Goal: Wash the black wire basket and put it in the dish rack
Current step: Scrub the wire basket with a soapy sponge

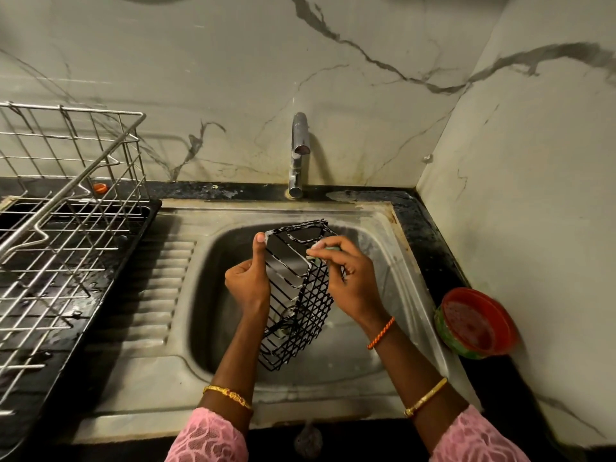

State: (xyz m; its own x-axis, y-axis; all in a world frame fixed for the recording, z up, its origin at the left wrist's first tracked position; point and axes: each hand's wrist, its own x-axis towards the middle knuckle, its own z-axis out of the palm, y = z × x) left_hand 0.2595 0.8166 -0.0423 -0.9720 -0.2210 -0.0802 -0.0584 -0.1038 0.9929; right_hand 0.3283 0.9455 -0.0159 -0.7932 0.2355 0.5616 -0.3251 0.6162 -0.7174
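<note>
The black wire basket [301, 305] is held tilted on end over the steel sink [393, 228], its rim streaked with white soap foam. My left hand [248, 281] grips the basket's left edge, thumb pointing up along the rim. My right hand [346, 278] pinches a pale green scrub pad [328, 250] against the basket's upper right side. The metal dish rack [66, 228] stands on a black tray at the left of the counter.
A chrome tap [298, 155] stands behind the sink, with no water running. A red and green round container [475, 323] sits on the black counter to the right. The ribbed drainboard [156, 288] lies between sink and rack. Marble walls close in behind and right.
</note>
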